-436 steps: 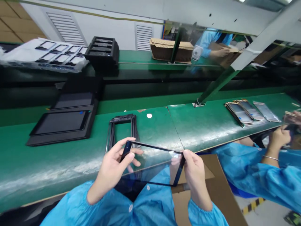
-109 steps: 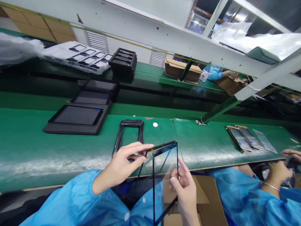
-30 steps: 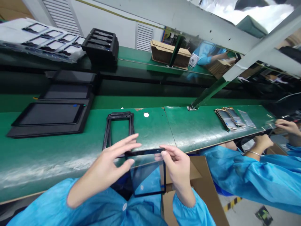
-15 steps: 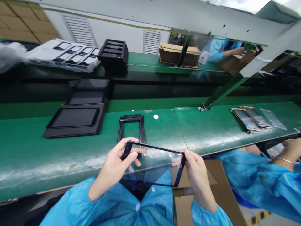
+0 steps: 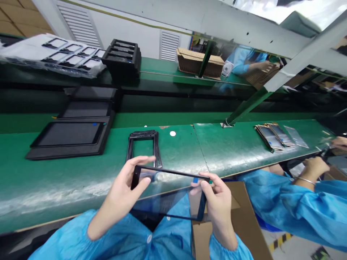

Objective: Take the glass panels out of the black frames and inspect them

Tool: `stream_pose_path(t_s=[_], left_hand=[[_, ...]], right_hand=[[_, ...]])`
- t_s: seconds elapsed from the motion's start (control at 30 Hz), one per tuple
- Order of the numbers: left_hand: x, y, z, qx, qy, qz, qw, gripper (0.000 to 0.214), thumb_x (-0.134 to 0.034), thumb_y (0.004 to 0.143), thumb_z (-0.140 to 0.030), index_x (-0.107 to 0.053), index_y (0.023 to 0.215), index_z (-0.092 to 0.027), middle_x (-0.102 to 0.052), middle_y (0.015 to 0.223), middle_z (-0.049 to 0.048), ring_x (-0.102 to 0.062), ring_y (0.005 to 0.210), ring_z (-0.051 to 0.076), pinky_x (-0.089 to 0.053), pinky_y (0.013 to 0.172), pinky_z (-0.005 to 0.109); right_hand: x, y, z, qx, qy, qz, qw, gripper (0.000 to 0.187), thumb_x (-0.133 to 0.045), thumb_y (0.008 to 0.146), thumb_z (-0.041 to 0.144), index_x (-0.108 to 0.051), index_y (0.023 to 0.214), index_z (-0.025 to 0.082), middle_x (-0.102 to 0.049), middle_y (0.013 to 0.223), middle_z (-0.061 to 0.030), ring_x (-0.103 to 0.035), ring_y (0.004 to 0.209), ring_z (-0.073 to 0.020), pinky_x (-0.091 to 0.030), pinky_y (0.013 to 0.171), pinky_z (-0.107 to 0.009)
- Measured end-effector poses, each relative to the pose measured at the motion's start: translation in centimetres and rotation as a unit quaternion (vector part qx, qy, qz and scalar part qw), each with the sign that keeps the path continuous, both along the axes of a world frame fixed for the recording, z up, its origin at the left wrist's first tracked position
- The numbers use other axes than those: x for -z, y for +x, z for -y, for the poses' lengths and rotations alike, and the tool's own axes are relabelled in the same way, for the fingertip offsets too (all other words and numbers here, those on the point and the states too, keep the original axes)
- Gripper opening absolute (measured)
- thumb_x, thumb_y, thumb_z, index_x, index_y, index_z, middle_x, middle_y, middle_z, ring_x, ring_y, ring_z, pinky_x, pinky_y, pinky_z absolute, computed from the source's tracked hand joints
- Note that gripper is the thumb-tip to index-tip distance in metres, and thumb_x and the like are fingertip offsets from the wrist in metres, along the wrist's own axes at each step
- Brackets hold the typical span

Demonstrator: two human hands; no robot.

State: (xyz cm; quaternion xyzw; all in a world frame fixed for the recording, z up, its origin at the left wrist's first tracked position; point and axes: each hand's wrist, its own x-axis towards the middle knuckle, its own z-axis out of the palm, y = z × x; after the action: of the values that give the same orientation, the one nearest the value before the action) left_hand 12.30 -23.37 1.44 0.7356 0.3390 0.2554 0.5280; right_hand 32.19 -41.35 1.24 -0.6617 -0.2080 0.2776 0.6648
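Observation:
A glossy tablet screen panel (image 5: 170, 196) with a black border is held tilted in front of my body, over the bench's near edge. My left hand (image 5: 121, 186) grips its left end, thumb on the face and fingers behind. At the other end, my right hand (image 5: 218, 198) pinches the upper right corner near a small blue tab (image 5: 195, 180). Just beyond the panel lies a stack of thin black rectangular frames (image 5: 156, 148), partly covered by my left fingers. To the left, a dark screen panel (image 5: 67, 133) rests on a black foam tray (image 5: 65, 151).
Several small panels (image 5: 271, 137) lie on the green bench (image 5: 184, 151) at right, beside a green post (image 5: 246, 106). Black trays (image 5: 121, 54) and a cardboard box (image 5: 199, 63) stand on the back shelf. A co-worker's blue sleeve (image 5: 298, 195) is close on my right.
The view has swung slightly right, so the bench items appear further left. My right thumb and fingers have shifted on the panel's corner, and the blue tab shows more clearly.

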Motion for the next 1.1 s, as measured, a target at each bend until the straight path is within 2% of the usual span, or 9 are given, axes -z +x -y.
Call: stream_pose_path(t_s=[0.07,0.13,0.3,0.47,0.53,0.63,0.73,0.83,1.1], left_hand=[[-0.9,0.5,-0.7,0.047,0.167,-0.040,0.984,0.052,-0.069,0.099,-0.033,-0.059,0.149,-0.027,-0.062,0.157,0.0119,-0.058,0.144,0.034,-0.041,0.124,0.058],[-1.7,1.1,-1.4,0.131,0.266,-0.063,0.953,0.040,-0.070,0.098,-0.032,-0.073,0.138,-0.030,-0.072,0.145,0.0057,-0.060,0.142,0.033,-0.024,0.132,0.060],[-2.7,2.0,-2.3,0.232,0.275,-0.027,0.933,0.024,-0.063,0.104,-0.027,-0.085,0.112,-0.028,-0.086,0.105,0.0028,-0.081,0.097,0.023,-0.049,0.116,0.048],[-3.1,2.0,-1.5,0.232,0.277,-0.052,0.931,0.030,-0.059,0.105,-0.027,-0.083,0.122,-0.027,-0.085,0.115,0.0052,-0.080,0.103,0.029,-0.059,0.097,0.042],[-3.2,2.2,-1.0,0.262,0.237,-0.084,0.932,0.035,-0.056,0.107,-0.030,-0.077,0.136,-0.030,-0.083,0.123,0.0046,-0.079,0.110,0.031,-0.060,0.093,0.040],[-3.0,2.6,-0.3,0.295,0.095,-0.083,0.947,0.039,-0.049,0.110,-0.033,-0.072,0.142,-0.032,-0.085,0.108,0.0032,-0.082,0.093,0.025,-0.061,0.087,0.035],[-2.3,2.5,0.2,0.212,-0.133,-0.038,0.967,0.045,-0.049,0.110,-0.045,-0.070,0.143,-0.022,-0.085,0.104,0.0090,-0.081,0.078,0.023,-0.063,0.070,0.031],[-1.7,2.1,0.6,0.106,-0.289,0.009,0.951,0.068,-0.064,0.099,-0.061,-0.061,0.147,-0.012,-0.081,0.120,0.0216,-0.083,0.089,0.030,-0.066,0.067,0.034],[-1.4,2.2,1.5,0.067,-0.333,0.024,0.940,0.080,-0.081,0.084,-0.066,-0.062,0.138,-0.009,-0.080,0.120,0.0279,-0.084,0.088,0.035,-0.068,0.064,0.038]], right_hand=[[-0.5,-0.5,0.1,-0.011,-0.009,0.026,1.000,0.028,-0.079,0.093,0.048,-0.079,0.102,0.021,-0.081,0.064,-0.0058,-0.084,0.068,-0.0280,-0.069,0.066,-0.033],[-0.9,-0.9,0.1,-0.015,-0.008,0.049,0.999,0.026,-0.079,0.094,0.047,-0.079,0.101,0.022,-0.081,0.065,-0.0058,-0.084,0.067,-0.0281,-0.069,0.066,-0.033],[-0.8,-1.1,0.2,-0.006,-0.009,0.065,0.998,0.023,-0.080,0.093,0.044,-0.081,0.100,0.022,-0.082,0.069,-0.0063,-0.082,0.061,-0.0270,-0.069,0.061,-0.031],[-0.6,-1.0,-0.2,-0.023,-0.006,0.035,0.999,0.022,-0.078,0.095,0.043,-0.081,0.102,0.022,-0.083,0.072,-0.0059,-0.082,0.061,-0.0251,-0.068,0.061,-0.030],[-0.6,-1.2,-0.7,-0.069,-0.009,0.023,0.997,0.026,-0.080,0.093,0.044,-0.082,0.106,0.022,-0.085,0.077,-0.0056,-0.083,0.065,-0.0249,-0.068,0.065,-0.031],[-0.5,-1.2,-1.4,-0.160,-0.004,-0.028,0.987,0.042,-0.079,0.093,0.051,-0.080,0.126,0.025,-0.085,0.084,-0.0050,-0.084,0.076,-0.0265,-0.069,0.078,-0.038],[0.1,-0.7,-1.6,-0.137,0.017,-0.091,0.986,0.045,-0.068,0.099,0.059,-0.080,0.128,0.026,-0.086,0.100,-0.0087,-0.084,0.090,-0.0286,-0.068,0.086,-0.041],[1.0,0.1,-1.5,-0.078,0.021,-0.094,0.992,0.041,-0.068,0.098,0.059,-0.086,0.109,0.024,-0.086,0.100,-0.0109,-0.084,0.085,-0.0306,-0.069,0.080,-0.041],[0.6,-0.1,-2.0,-0.066,0.017,-0.080,0.994,0.041,-0.073,0.092,0.063,-0.082,0.083,0.024,-0.083,0.073,-0.0068,-0.079,0.058,-0.0288,-0.067,0.060,-0.039]])
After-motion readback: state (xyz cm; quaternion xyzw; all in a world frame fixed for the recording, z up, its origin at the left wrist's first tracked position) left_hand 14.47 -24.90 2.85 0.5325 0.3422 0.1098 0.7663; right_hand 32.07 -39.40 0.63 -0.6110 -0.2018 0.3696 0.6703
